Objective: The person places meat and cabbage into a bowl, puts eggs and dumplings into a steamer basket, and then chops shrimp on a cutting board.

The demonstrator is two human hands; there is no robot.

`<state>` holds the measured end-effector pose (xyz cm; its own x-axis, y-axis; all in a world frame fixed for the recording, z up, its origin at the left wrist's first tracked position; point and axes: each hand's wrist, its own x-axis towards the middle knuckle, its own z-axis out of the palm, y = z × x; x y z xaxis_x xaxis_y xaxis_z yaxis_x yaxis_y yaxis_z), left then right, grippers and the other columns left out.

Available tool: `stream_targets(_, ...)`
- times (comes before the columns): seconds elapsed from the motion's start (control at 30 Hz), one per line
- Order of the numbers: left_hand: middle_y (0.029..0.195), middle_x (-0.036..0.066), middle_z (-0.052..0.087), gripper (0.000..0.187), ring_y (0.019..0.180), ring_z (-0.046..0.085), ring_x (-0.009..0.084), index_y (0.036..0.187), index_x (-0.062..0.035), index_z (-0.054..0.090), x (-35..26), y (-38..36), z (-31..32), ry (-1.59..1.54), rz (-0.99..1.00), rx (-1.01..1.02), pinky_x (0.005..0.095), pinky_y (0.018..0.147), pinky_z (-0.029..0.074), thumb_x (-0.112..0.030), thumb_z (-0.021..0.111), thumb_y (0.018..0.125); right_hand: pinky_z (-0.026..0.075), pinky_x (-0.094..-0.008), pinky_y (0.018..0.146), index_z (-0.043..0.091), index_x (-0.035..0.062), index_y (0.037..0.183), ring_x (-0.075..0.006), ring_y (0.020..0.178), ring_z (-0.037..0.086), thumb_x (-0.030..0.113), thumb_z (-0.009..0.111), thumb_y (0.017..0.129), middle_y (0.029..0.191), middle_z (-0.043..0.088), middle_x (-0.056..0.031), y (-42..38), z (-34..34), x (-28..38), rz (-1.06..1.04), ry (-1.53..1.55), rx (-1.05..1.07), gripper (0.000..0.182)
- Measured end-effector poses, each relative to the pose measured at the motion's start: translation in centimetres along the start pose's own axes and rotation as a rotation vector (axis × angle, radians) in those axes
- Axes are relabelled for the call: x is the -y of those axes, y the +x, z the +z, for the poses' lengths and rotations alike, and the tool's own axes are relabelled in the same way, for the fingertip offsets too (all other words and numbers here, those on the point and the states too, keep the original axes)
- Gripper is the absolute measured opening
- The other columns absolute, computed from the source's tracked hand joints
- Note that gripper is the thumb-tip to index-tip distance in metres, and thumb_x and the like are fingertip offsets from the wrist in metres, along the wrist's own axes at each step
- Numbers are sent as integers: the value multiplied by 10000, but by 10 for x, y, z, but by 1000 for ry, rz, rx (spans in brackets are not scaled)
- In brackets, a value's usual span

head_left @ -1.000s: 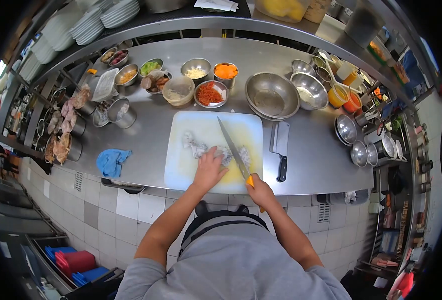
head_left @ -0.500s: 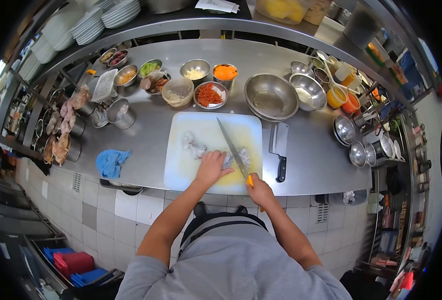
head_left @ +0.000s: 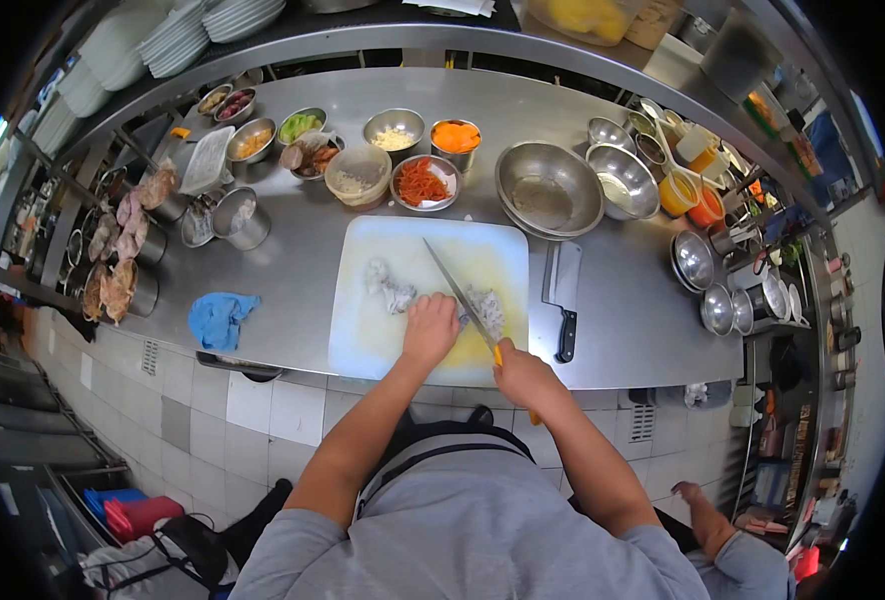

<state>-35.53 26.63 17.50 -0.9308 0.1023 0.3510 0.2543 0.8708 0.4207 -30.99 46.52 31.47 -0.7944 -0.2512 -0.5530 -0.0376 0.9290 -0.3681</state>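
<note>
A long knife (head_left: 455, 288) with a yellow-orange handle is in my right hand (head_left: 525, 378), whose fingers are wrapped round the handle. Its blade lies slantwise over the white cutting board (head_left: 363, 340). Beside the blade, my left hand (head_left: 431, 328) rests on the board with its fingers curled together over a greyish-white piece, mostly hidden under them. Chopped pale pieces (head_left: 487, 310) lie right of the blade. Further left on the board is another greyish-white piece (head_left: 378, 273). A cleaver (head_left: 563, 280) with a black handle lies flat just right of the board.
Bowls of shredded orange-red food (head_left: 422, 182), orange pieces (head_left: 456, 137) and pale bits (head_left: 394, 130) stand behind the board. Large metal bowls (head_left: 549, 190) are at the right, a blue cloth (head_left: 221, 318) at the left. Two other people (head_left: 748, 560) (head_left: 158, 560) are behind me.
My left hand has shifted slightly up and right, its fingers drawn closer together. The knife is tilted a little differently. Two other people have come into view at the bottom.
</note>
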Motion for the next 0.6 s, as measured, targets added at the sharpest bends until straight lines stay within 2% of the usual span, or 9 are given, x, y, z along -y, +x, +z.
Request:
stream_targets(0.13, 1087, 81, 609, 177, 1093, 560, 310, 1053, -99, 654, 1, 1, -2, -24, -27, 16, 475, 936, 447, -160, 689, 891, 552, -601, 879, 470, 1, 1264, -503, 979, 713, 225, 560, 1038, 1062, 730, -308, -11, 19, -11, -3, -19, 12, 331)
stream_targets(0.23, 1064, 89, 611, 175, 1079, 566, 311, 1018, -94, 645, 1, 4, -2, -18, 3, 21, 478, 926, 459, -178, 701, 875, 543, -598, 922, 479, -27, 1238, -509, 1028, 712, 185, 505, 1017, 1070, 718, -350, 2, 38, -6, 72, 41, 26, 307)
stream_targets(0.37, 1083, 88, 611, 187, 1091, 564, 312, 1049, -93, 656, 3, 4, -2, 6, 17, 66, 475, 936, 461, -158, 687, 876, 543, -599, 916, 494, -17, 1229, -520, 1026, 707, 173, 487, 1013, 1068, 715, -354, 51, 55, -3, -1, 99, -102, 288)
stream_targets(0.53, 1092, 96, 607, 189, 1082, 564, 320, 1052, -84, 647, 4, 4, -3, -4, 25, 49, 483, 943, 461, -155, 678, 880, 544, -595, 915, 513, -2, 1241, -512, 1027, 710, 182, 496, 1009, 1076, 719, -347, 72, 26, -4, -105, 87, -173, 296)
stream_targets(0.6, 1101, 111, 597, 209, 1098, 557, 328, 1055, -85, 628, 4, 1, 0, -53, -11, -4, 480, 940, 459, -181, 688, 880, 546, -591, 917, 500, -10, 1274, -510, 1030, 711, 193, 501, 1010, 1085, 720, -345, 42, 9, -3, -43, 40, -44, 333)
